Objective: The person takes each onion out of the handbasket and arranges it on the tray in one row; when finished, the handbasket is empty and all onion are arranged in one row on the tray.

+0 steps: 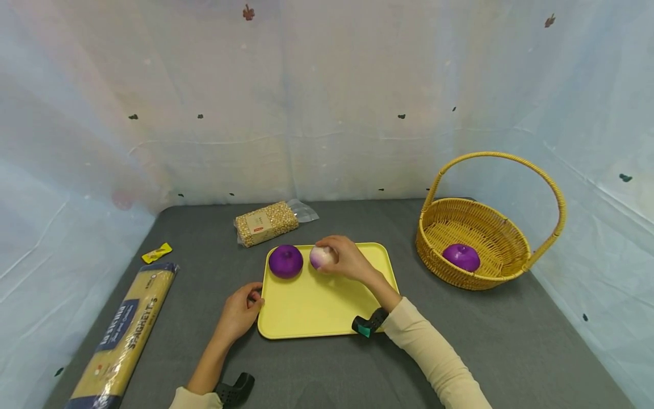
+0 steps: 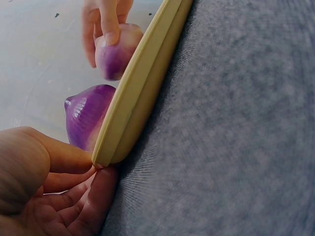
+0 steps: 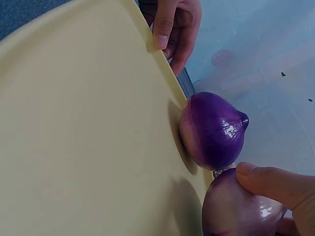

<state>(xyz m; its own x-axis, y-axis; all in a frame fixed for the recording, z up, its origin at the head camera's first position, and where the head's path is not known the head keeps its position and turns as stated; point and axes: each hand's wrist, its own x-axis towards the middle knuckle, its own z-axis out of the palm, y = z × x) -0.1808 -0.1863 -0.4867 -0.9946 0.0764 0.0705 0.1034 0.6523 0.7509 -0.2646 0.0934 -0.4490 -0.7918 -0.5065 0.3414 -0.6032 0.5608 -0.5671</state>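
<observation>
Two onions on the tray (image 1: 327, 307) | right hand (image 1: 346, 258) fingers curled round the pale onion (image 1: 321, 257), dark onion (image 1: 285, 261) just beside my fingertips | left hand (image 1: 239, 311) pinching the tray's edge | risk: round, glossy skin may slip or nudge its neighbour rolling | pale onion white-topped, purple below.

1. A staged recording booth rather than a lived-in room: pale sheeting (image 1: 327, 102) dotted with small dark marks walls off three sides
2. A grey felt-covered table (image 1: 460, 341) fills the floor of it
3. Groceries are laid out like props: spaghetti packet (image 1: 122, 329), grain bag (image 1: 265, 222), wicker basket (image 1: 475, 227), yellow tray (image 1: 322, 307)
</observation>
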